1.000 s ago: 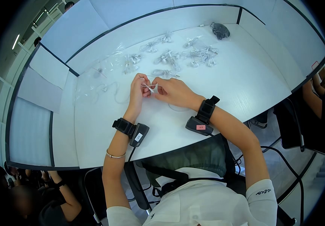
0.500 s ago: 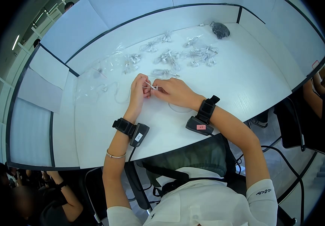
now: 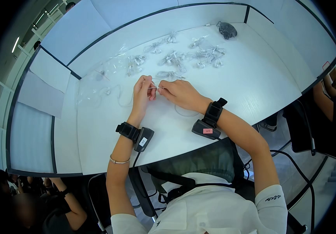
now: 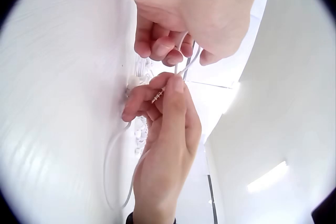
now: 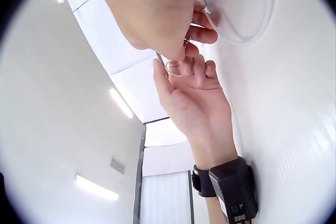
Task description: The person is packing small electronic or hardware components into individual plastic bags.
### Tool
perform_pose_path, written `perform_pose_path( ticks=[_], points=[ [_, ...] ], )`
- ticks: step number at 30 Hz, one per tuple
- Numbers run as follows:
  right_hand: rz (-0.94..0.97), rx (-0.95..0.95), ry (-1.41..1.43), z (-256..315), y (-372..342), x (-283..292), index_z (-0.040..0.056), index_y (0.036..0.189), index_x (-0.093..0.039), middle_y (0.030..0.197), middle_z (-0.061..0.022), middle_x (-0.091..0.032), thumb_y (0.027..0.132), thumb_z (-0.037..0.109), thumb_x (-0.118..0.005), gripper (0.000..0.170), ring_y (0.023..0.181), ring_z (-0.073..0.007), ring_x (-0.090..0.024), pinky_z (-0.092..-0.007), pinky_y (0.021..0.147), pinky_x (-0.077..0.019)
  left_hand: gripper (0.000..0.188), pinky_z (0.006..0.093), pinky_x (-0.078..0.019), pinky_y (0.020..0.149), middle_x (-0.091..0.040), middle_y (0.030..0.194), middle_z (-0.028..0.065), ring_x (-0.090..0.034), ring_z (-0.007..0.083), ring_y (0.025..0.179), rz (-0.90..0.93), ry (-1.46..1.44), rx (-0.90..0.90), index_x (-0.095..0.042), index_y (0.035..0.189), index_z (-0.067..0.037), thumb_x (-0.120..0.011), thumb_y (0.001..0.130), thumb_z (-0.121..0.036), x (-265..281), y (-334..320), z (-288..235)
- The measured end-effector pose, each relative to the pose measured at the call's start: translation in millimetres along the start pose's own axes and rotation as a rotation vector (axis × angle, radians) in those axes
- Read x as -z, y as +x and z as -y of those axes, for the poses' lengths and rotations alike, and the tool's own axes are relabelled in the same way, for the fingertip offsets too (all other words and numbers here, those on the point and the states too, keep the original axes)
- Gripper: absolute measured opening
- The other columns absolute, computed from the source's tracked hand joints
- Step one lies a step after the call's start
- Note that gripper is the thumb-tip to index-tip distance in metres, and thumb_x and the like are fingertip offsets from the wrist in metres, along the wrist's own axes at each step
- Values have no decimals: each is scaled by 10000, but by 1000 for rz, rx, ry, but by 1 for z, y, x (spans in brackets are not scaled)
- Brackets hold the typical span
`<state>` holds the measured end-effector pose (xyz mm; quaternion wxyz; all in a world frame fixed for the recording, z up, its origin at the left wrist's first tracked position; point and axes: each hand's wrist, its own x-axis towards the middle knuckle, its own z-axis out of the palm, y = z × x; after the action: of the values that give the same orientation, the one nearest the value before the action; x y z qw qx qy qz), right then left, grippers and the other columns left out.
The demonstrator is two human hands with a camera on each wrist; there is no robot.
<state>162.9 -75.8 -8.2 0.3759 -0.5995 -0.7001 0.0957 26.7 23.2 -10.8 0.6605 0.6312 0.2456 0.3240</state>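
Over the middle of the white table [image 3: 238,89], both hands work on a white earphone cable [image 4: 197,57]. My right hand [image 3: 181,94] pinches it between thumb and index finger, with the metal jack plug [image 4: 157,96] sticking out below the fingertips. My left hand [image 3: 142,91] holds a bend of the same cable in its curled fingers, close to the right fingertips. A short strand spans the gap between the hands. From the right hand, a slack loop [image 4: 106,166] of cable hangs down by the wrist.
Several bundled white earphones [image 3: 172,59] lie beyond the hands. Clear plastic bags [image 3: 115,59] lie at the back left, and a dark pouch [image 3: 227,31] sits in the back right corner. Low partition panels [image 3: 152,24] edge the table.
The cable crossed in an X between the hands earlier; now a thin strand spans them. The right fingertips have closed together on it, while both arms stay almost in place.
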Motion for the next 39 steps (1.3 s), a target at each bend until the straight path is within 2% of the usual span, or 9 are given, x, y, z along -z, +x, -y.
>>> perform_pose_path(
  ticks=[6,9,12,18,21,24,27,30,39],
  points=[
    [-29,23,-10,-7,0,-7,57,854,-547,630,-115,-584,887,253,-501,204,618,-314,-572,-408,581,-427,180,201,-298,438,-398,534,-47,-328,38,445,3,49,0,-456,886,-92,-553,884,-243,0,-1,2],
    [-92,62,13,-6,1,-5,42,852,-566,678,-131,-597,862,263,-529,225,669,-320,-579,-411,616,-447,106,200,-289,455,-363,548,-39,-299,40,454,16,44,31,-459,870,-89,-474,903,-189,-2,-2,-2],
    [-112,-24,13,1,1,1,50,877,-570,733,-110,-606,849,258,-551,211,693,-293,-590,-387,611,-457,125,201,-286,450,-344,542,-40,-293,40,454,4,-4,50,-452,841,-90,-457,907,-197,-2,-1,1],
    [-151,-29,73,0,0,-2,101,965,-574,811,-61,-605,842,248,-564,191,658,-218,-581,-318,598,-459,209,217,-269,432,-318,509,-31,-279,55,430,-8,16,73,-437,796,-92,-400,923,-254,-1,0,1],
    [-128,-7,78,1,-1,-1,101,988,-568,819,-66,-604,846,239,-553,199,672,-221,-585,-318,610,-461,249,222,-261,426,-308,484,-25,-265,63,408,-12,56,84,-433,790,-95,-362,930,-289,-2,-1,-1],
    [-150,41,58,-2,-1,-3,80,927,-577,790,-92,-608,840,215,-544,164,705,-262,-598,-360,609,-468,277,226,-254,415,-308,467,-21,-253,62,393,-6,45,76,-428,787,-97,-325,935,-308,1,-1,1],
    [-120,47,51,-1,0,-1,74,898,-582,760,-90,-607,848,220,-529,163,697,-265,-596,-369,601,-462,298,230,-243,405,-306,460,-21,-238,60,384,-11,36,101,-419,779,-98,-303,937,-323,1,-1,0],
    [-62,38,13,-3,0,-2,75,935,-595,781,-89,-616,854,234,-533,189,694,-230,-594,-329,610,-460,308,233,-233,396,-306,458,-22,-229,59,380,-19,35,120,-415,773,-101,-298,936,-334,0,-2,-2],
    [10,3,5,-1,-1,-1,77,919,-589,716,-72,-610,841,269,-552,210,649,-229,-591,-337,579,-455,392,227,-217,382,-307,450,-24,-229,61,372,-39,17,113,-423,759,-98,-301,945,-420,2,-1,-1]
  ],
)
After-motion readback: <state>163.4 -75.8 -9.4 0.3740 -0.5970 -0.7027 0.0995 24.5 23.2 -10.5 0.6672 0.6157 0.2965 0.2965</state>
